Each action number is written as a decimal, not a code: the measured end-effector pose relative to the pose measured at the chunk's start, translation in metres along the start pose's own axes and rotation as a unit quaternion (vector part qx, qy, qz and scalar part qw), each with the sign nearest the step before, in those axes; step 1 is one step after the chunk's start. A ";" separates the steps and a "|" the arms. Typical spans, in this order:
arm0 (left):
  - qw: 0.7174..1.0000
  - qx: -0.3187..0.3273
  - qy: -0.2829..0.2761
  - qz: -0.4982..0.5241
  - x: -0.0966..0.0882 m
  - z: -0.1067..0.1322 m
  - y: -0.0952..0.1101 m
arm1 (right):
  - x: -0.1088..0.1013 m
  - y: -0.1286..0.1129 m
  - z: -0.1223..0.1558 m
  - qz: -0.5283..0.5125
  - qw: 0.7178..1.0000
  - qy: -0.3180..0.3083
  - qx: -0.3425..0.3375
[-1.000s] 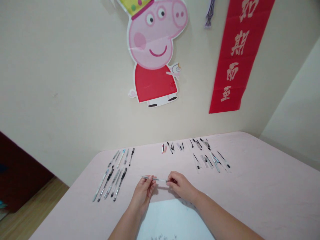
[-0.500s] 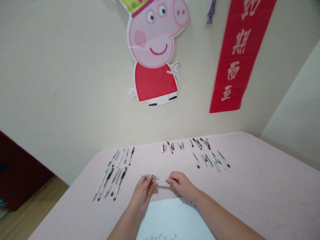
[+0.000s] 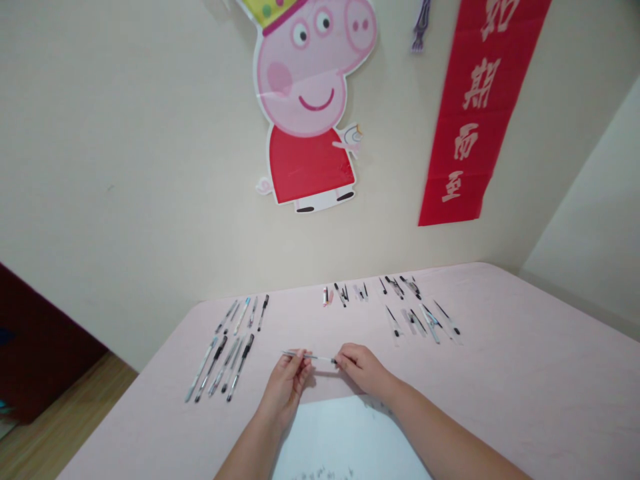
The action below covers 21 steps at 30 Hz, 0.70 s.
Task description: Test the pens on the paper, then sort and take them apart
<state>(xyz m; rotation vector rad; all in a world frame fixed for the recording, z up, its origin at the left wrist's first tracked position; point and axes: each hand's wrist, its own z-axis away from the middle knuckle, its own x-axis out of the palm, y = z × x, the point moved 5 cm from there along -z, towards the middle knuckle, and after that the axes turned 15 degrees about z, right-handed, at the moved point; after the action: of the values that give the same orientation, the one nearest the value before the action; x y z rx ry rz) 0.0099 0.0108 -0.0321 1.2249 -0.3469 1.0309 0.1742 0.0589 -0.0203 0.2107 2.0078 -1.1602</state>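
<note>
A thin pen [image 3: 320, 359] with a clear barrel and a dark right end is held nearly level between my two hands, above the pink tablecloth. My left hand [image 3: 287, 383] pinches it around the middle, its tip end pointing left past the fingers. At the dark end, my right hand [image 3: 365, 368] has thumb and fingers closed; exactly which part they grip is hidden. Just below the hands lies a white sheet of paper [image 3: 345, 433] with some handwriting, partly covered by my forearms.
Whole pens [image 3: 243, 367] lie in two rows on the left of the pink tablecloth [image 3: 525, 387]. Toward the back right are groups of separated pen parts [image 3: 430, 322], with more small groups [image 3: 343, 293] along the wall edge. A pig cutout [image 3: 310, 160] and red banner [image 3: 465, 133] hang above.
My right hand has shifted very slightly to the right, and a little more of the pen's dark end shows. My left hand and the laid-out pens stay put.
</note>
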 end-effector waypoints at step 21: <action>1.000 -0.003 -0.008 -0.007 0.003 0.002 0.000 | 0.002 0.000 -0.001 0.027 1.000 -0.009 -0.003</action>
<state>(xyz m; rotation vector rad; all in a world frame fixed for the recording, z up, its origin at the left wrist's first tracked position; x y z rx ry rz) 0.0116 0.0102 -0.0293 1.2288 -0.3520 1.0077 0.1726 0.0589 -0.0213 0.2478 1.9775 -1.1189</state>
